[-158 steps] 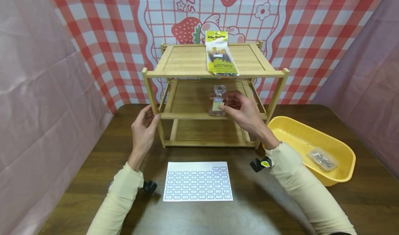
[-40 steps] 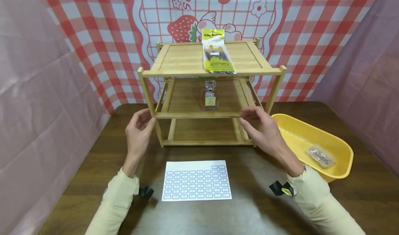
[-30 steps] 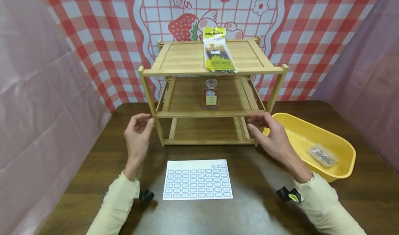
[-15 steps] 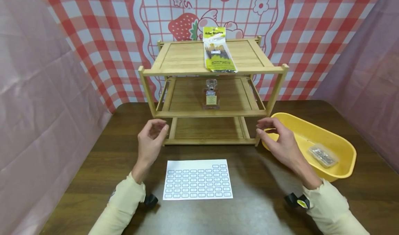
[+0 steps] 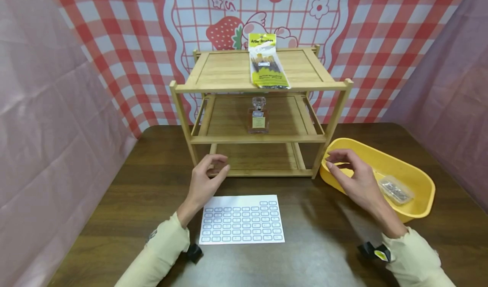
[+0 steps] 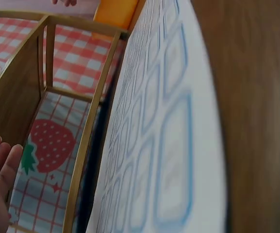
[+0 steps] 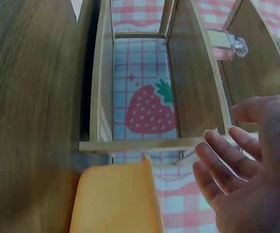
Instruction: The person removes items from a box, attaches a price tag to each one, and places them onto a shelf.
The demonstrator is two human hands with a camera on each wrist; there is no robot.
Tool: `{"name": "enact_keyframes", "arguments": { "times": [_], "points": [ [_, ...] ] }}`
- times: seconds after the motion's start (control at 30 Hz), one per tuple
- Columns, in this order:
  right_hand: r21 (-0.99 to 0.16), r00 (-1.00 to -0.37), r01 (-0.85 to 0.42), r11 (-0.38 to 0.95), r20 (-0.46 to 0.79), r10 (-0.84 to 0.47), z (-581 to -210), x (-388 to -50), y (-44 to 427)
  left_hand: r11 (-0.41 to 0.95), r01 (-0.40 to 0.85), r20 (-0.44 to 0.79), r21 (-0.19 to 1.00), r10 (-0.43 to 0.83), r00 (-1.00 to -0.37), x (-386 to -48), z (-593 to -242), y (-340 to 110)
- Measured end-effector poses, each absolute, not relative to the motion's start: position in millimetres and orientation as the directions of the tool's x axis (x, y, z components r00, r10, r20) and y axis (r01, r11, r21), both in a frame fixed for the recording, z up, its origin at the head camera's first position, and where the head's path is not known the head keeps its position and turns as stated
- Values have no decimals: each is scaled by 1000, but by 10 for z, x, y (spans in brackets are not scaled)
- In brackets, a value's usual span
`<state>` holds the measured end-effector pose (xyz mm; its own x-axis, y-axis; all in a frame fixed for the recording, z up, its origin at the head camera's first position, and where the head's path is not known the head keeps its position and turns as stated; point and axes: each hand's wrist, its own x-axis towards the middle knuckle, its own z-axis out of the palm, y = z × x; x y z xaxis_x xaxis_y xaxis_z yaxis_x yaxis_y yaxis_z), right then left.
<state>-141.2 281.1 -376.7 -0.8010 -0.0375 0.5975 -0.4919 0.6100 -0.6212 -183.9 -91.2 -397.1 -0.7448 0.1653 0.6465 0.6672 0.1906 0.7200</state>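
My left hand (image 5: 203, 183) hovers in front of the bottom shelf, just above the upper left corner of a label sheet (image 5: 242, 225), its loosely bent fingers holding nothing. Over the near left end of a yellow basin (image 5: 415, 177) my right hand (image 5: 358, 179) hangs with thumb and fingers apart, also holding nothing. A perfume bottle (image 5: 258, 120) with a clear stopper and a small label stands upright on the middle shelf of the wooden rack (image 5: 263, 139). On the top shelf lies a pack of artist brushes (image 5: 268, 69), bearing a small white label.
A clear plastic box (image 5: 395, 189) of small metallic pieces sits inside the basin, right of the rack. The rack stands on a dark wooden table (image 5: 126, 219). Checked strawberry cloth (image 5: 131, 37) hangs behind it, and pinkish cloth (image 5: 65, 122) at both sides.
The right hand let go of the perfume bottle, now farther left on the middle shelf, and drew back right toward the basin. My left hand left the rack's post and moved right, toward the sheet.
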Motion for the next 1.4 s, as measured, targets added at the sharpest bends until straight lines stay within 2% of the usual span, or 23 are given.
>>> {"name": "enact_keyframes", "arguments": {
  "times": [0.3, 0.6, 0.83, 1.03, 1.4],
  "points": [
    [-625, -813, -451, 637, 582, -5, -3800, -1356, 2948, 159, 618, 581, 770, 225, -782, -1966, -4214, -772],
    [-617, -820, -422, 664, 573, 12, -3796, -1279, 3120, 86, 605, 566, 791, 270, -779, -1964, -4170, -606],
    [-631, -851, -370, 681, 524, 23, -3817, -1234, 3306, 60, 567, 531, 821, 283, -799, -1938, -4152, -447],
    [-639, -868, -331, 695, 495, 41, -3848, -1215, 3470, 43, 564, 525, 825, 312, -792, -1928, -4164, -266],
    [-640, -880, -299, 708, 472, 56, -3870, -1175, 3622, 5, 510, 475, 860, 358, -804, -1897, -4165, 24]
  ]
}}
